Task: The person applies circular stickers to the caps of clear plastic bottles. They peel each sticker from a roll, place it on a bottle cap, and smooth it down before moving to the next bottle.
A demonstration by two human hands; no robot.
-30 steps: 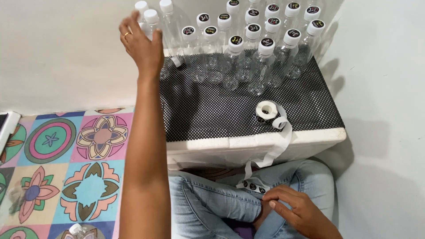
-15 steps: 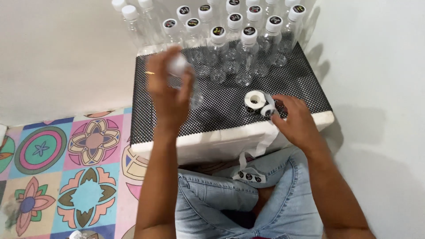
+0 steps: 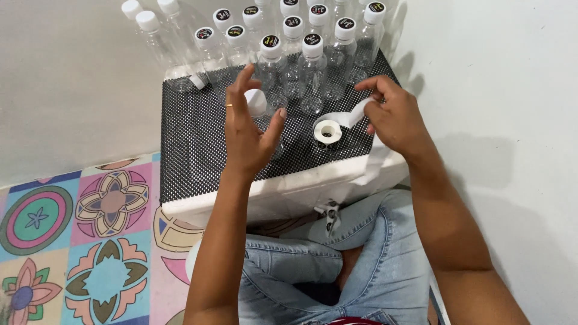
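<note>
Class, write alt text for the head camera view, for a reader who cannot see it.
A seated person's left hand holds a clear plastic bottle with a plain white cap over a black mesh mat on a white foam box, while the right hand pulls paper strip from a sticker roll. Capped bottles, many with dark round stickers, stand behind.

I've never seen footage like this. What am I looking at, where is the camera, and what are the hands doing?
There is no machine: a person sits cross-legged in jeans, filmed by a camera on their own head looking down. The left hand holds a clear plastic bottle with a plain white cap. The right hand pinches a white paper strip running from a sticker roll. The roll lies on a black mesh mat covering a white foam box. Behind stand rows of clear bottles, most with dark round stickers on their caps. The floor beside is patterned tile.
</note>
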